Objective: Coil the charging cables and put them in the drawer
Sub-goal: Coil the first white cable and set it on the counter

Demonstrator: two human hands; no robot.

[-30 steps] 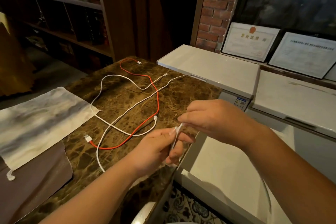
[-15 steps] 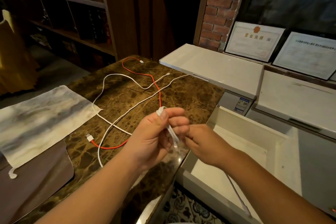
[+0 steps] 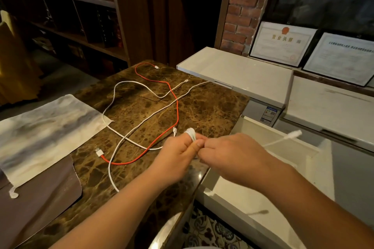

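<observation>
My left hand [image 3: 176, 157] pinches a small white coil of cable [image 3: 191, 133] at the marble counter's right edge. Touching it from the right, my right hand [image 3: 234, 157] grips the same cable, whose free end with its plug [image 3: 294, 133] sticks out to the right over the open white drawer [image 3: 311, 153]. On the brown marble counter [image 3: 212, 107] lie a red cable [image 3: 176, 107] and two loose white cables [image 3: 129, 84], crossing each other.
A pale cloth bag [image 3: 46, 127] and a brown mat [image 3: 40, 204] lie at the counter's left. White chest freezers [image 3: 238, 75] stand behind the drawer, with framed certificates [image 3: 283, 43] against the wall. Dark bookshelves [image 3: 66, 16] fill the far left.
The coil on my left hand has grown. My right hand has come up to meet the left, and the cable's free end now swings out over the drawer.
</observation>
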